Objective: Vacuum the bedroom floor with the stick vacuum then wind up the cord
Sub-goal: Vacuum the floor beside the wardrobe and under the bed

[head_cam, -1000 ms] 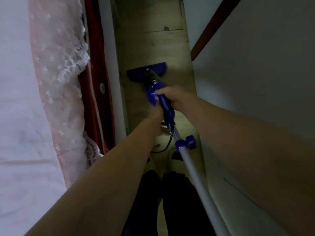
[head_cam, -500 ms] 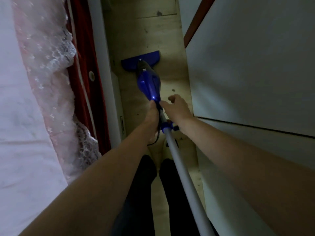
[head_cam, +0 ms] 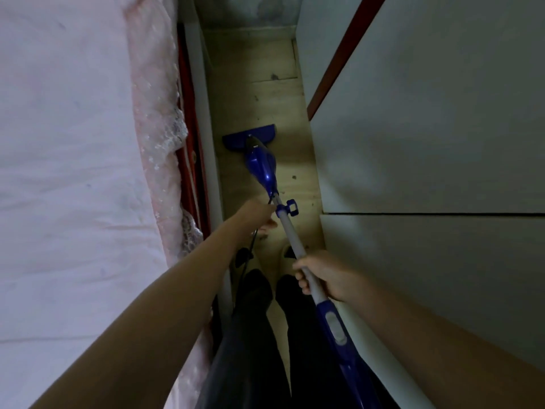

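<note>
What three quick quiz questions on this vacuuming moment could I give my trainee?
1. True or false: the right hand grips the vacuum's grey tube.
2. The blue floor head lies on: A) the bed, B) the wooden floor, C) a rug.
3. What dangles below the left hand, beside the bed?

Key: 1 true; 2 B; 3 the black cord.

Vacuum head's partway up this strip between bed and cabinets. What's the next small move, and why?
Probably push the vacuum head forward. Bare floor with dark specks lies ahead of it. The right hand grips the pole, and the left hand is at the cord beside the pole.
</note>
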`<state>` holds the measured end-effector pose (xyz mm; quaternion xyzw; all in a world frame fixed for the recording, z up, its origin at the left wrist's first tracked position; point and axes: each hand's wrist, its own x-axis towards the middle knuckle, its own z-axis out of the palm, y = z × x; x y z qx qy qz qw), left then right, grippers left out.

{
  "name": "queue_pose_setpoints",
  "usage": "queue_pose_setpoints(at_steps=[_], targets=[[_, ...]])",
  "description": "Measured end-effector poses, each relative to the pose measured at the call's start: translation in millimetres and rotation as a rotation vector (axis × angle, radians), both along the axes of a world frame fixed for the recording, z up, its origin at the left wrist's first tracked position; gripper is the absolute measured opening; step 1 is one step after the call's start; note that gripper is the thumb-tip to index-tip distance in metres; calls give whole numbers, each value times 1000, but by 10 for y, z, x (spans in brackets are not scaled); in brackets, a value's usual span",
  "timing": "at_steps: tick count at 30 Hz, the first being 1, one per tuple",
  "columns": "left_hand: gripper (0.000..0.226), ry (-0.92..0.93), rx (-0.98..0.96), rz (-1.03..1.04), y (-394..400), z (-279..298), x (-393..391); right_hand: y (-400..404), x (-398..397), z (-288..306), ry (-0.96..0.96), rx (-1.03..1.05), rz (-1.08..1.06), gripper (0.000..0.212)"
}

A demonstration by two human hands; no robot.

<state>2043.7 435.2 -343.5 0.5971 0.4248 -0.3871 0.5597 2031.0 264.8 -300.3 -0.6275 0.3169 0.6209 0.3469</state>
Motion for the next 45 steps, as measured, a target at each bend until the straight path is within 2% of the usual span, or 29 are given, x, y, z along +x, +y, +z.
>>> queue_pose_setpoints(at_steps=[2,4,7,10,12,14,17,21,24,26,29,31,33,38,45], targets=[[15,3,7,-48,92,177,-187,7,-43,201,-21,29,26,7],[19,-24,20,-84,185,368,-369,48,-83,411,-37,45,3,8],[16,-70,81,-41,241,676,-651,218,-196,709,-72,85,-18,10],[12,-93,131,51,124,899,-848,437,-301,938,-124,118,96,16],[22,-84,165,80,8,994,-910,526,-324,1042,-143,120,195,22],[28,-88,187,107,-144,1132,-1039,521,-374,1157,-163,141,249,15],[23,-70,122,140,-400,1242,-1313,346,-497,1271,-175,129,212,7],[21,-24,83,295,-684,1328,-1739,163,-647,1278,-202,117,205,6],[21,-9,149,234,-906,1446,-2030,83,-825,1273,-227,91,251,17],[20,-10,165,207,-1032,1533,-2124,80,-943,1289,-228,86,277,14],[18,-71,28,262,-1230,1702,-2299,-35,-1192,1260,-219,104,301,11],[22,-122,-20,240,-1348,1789,-2461,-176,-1332,1217,-207,113,295,11],[27,-133,11,257,-1460,1849,-2708,-389,-1495,1150,-197,104,275,14],[36,-173,-8,346,-1778,1946,-3434,-827,-1993,1021,-258,59,234,33],[51,-199,-102,231,-2485,2205,-4564,-1247,-2988,1028,-326,92,185,22]])
